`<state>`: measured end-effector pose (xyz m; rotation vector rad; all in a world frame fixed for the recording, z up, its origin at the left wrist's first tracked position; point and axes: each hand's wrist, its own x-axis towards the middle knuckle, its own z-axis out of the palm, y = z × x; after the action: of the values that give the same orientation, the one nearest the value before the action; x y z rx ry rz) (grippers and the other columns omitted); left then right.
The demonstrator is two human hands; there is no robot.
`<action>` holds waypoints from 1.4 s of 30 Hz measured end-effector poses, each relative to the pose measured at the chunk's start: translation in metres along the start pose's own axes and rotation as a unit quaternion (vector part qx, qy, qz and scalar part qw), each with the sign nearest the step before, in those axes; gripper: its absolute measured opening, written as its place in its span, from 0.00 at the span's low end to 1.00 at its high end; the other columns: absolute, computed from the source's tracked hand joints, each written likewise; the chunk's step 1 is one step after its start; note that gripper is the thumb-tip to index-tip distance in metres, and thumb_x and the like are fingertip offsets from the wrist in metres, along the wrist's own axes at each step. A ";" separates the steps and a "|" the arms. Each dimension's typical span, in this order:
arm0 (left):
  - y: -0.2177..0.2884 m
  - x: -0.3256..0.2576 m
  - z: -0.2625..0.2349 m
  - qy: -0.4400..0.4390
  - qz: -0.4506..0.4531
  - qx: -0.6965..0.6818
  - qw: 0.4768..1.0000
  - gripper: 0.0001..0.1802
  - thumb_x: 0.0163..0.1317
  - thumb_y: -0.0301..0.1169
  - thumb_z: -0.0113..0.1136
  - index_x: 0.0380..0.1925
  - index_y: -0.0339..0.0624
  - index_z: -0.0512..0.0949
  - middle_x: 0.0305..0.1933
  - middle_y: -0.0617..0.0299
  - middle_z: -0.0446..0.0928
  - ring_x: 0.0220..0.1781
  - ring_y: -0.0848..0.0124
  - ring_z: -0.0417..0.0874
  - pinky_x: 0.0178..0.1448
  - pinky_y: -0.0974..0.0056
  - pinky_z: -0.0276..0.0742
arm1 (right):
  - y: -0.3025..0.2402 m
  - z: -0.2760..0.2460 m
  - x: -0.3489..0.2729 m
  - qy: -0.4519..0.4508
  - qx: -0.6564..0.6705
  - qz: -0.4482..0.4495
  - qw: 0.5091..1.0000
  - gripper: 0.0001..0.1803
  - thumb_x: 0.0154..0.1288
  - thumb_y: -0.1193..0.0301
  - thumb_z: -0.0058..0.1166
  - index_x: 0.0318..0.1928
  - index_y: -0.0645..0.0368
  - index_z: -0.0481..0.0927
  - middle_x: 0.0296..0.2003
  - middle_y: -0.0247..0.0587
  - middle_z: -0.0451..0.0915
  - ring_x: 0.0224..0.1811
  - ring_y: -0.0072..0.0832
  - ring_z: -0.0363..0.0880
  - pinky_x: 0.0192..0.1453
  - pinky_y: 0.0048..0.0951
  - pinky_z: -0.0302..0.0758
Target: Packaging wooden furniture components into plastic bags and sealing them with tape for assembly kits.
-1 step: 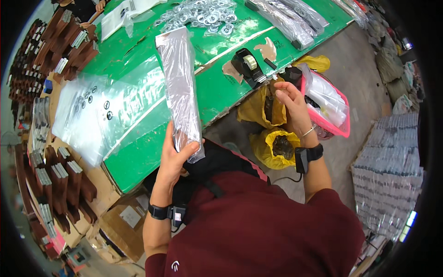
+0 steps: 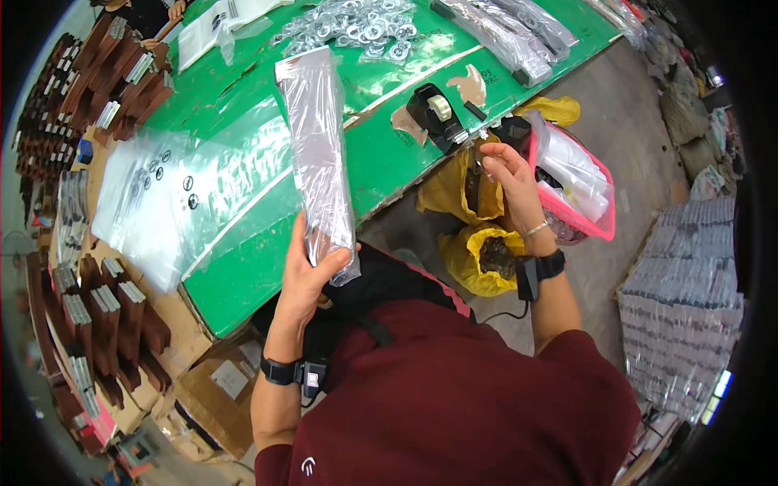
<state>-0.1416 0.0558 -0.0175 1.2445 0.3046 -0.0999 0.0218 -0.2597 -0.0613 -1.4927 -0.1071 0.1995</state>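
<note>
Green table (image 2: pixel 243 301), black-printed bags (image 2: pixel 146 219); left hand (image 2: pixel 308 277) grips wrapped package (image 2: pixel 318 138); right hand (image 2: pixel 516 182) half-curled, hold unclear.

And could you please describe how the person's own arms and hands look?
The left hand and right hand are ungloved, below short maroon sleeves. Each wrist has a black strap bearing a boxy dark module; a thin dark cable runs from the right one. A thin, light bracelet also circles the right wrist.
</note>
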 end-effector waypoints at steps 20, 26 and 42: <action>-0.029 -0.017 -0.017 0.049 0.109 0.168 0.978 0.55 0.55 0.27 0.73 0.77 0.31 0.47 0.70 0.49 0.66 0.68 0.63 0.72 0.69 0.60 0.69 | 0.029 0.056 -0.001 -0.121 -0.044 0.009 0.992 0.06 0.70 0.70 0.60 0.43 0.58 0.81 0.30 0.24 0.79 0.29 0.08 0.72 0.33 0.14 0.66; -0.019 -0.028 -0.013 0.070 0.128 0.078 0.986 0.57 0.54 0.32 0.75 0.76 0.30 0.46 0.73 0.46 0.61 0.72 0.62 0.66 0.73 0.61 0.64 | -0.062 0.177 -0.044 -0.370 -0.153 -0.094 0.911 0.04 0.63 0.72 0.64 0.35 0.56 0.82 0.18 0.26 0.71 0.21 0.11 0.67 0.29 0.21 0.61; -0.018 -0.055 -0.021 0.131 0.165 0.103 0.972 0.58 0.52 0.29 0.76 0.77 0.33 0.48 0.74 0.47 0.61 0.74 0.62 0.64 0.74 0.60 0.64 | -0.048 0.214 -0.060 -0.232 -0.381 -0.299 0.843 0.29 0.45 0.50 0.77 0.32 0.53 0.71 0.15 0.32 0.73 0.18 0.31 0.73 0.30 0.33 0.67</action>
<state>-0.2021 0.0650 -0.0250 1.5012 0.3160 0.3291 -0.0748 -0.0657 0.0059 -2.0844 -1.1472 -0.0072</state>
